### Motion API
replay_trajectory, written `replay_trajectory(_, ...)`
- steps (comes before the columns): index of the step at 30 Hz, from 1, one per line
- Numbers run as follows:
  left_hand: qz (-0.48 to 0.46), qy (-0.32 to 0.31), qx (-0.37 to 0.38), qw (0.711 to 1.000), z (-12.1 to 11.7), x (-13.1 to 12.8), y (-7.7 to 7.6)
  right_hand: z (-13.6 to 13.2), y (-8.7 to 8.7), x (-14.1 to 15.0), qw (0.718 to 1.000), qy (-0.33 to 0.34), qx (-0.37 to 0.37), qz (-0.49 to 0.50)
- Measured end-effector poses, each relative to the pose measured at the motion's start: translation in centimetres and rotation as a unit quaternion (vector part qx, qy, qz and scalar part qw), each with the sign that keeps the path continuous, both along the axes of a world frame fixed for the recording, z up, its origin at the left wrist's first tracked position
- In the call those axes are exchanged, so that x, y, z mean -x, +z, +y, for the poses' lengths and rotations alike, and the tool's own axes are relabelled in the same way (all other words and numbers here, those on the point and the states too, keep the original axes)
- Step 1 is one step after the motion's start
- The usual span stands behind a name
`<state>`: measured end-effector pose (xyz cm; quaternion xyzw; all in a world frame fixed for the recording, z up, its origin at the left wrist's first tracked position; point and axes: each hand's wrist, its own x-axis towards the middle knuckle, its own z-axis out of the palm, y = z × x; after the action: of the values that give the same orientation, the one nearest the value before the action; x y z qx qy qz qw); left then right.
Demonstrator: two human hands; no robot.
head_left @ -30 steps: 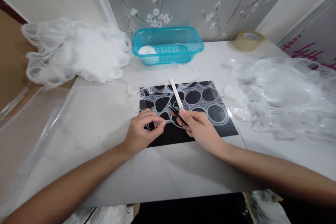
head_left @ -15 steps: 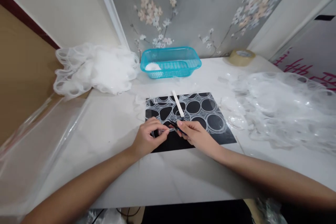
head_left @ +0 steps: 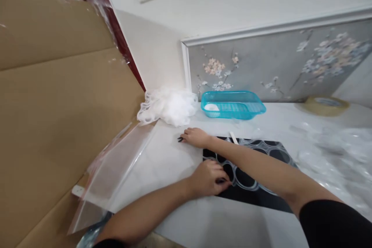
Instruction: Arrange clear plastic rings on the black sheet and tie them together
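Right hand (stretched leftward) holds black tool.

The right forearm hides part of the black sheet; the right edge crops the plastic pile.

Mat on table, ringed sheet on top. Basket behind mat, before wall panel; disc inside, left end. Left of basket, heap of rings; right, tape roll. Plastic pile right of mat. Cardboard far left. Right hand beyond left hand.
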<state>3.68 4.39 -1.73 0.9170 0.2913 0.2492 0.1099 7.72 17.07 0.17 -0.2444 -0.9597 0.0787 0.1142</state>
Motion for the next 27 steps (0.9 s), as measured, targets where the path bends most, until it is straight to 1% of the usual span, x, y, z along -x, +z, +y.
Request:
replay_trajectory(2, 0.032, -0.021, -0.030, 0.999, -0.1, 0.2, -0.3, 0.8, -0.3, 2.5, 0.999, 0.032, -0.013, -0.003)
replay_trajectory(4, 0.057, -0.041, -0.053, 0.996, -0.3, 0.3, -0.5, 0.9, -0.7, 4.5, 0.998, 0.053, -0.018, 0.005)
replay_trajectory(8, 0.087, -0.079, -0.082, 0.990, -0.6, 0.5, -0.4, 0.1, -1.2, 7.1, 0.997, 0.062, -0.010, 0.033)
replay_trajectory(11, 0.085, -0.094, -0.098, 0.987, -0.7, 0.8, -0.1, -0.4, -0.7, 7.9, 0.998, 0.051, 0.000, 0.044)
replay_trajectory(14, 0.076, -0.093, -0.109, 0.987, -0.6, 1.2, 0.1, -0.6, 1.0, 6.9, 0.998, 0.043, 0.005, 0.055)
replay_trajectory(16, 0.064, -0.080, -0.111, 0.989, -0.5, 1.6, 0.3, -0.9, 2.5, 4.9, 0.997, 0.022, 0.008, 0.075)
replay_trajectory(17, 0.056, -0.072, -0.110, 0.990, -0.5, 1.7, 0.3, -1.2, 3.2, 3.4, 0.996, 0.003, 0.012, 0.090)
replay_trajectory(18, 0.047, -0.064, -0.107, 0.991, -0.4, 1.8, 0.5, -1.6, 3.8, 1.4, 0.994, -0.021, 0.017, 0.107)
replay_trajectory(20, 0.029, -0.050, -0.094, 0.994, -0.5, 1.7, 0.8, -2.7, 4.4, -3.4, 0.987, -0.075, 0.035, 0.140)
replay_trajectory(23, 0.004, -0.031, -0.062, 0.998, -0.9, 1.3, 1.4, -4.9, 4.0, -11.7, 0.971, -0.155, 0.074, 0.166)
replay_trajectory(25, -0.007, -0.018, -0.039, 0.999, -1.1, 1.2, 1.6, -6.8, 3.1, -16.6, 0.957, -0.214, 0.096, 0.174)
replay_trajectory(27, -0.021, -0.006, -0.001, 1.000, -1.1, 1.3, 1.4, -8.5, 1.5, -20.1, 0.945, -0.253, 0.107, 0.178)
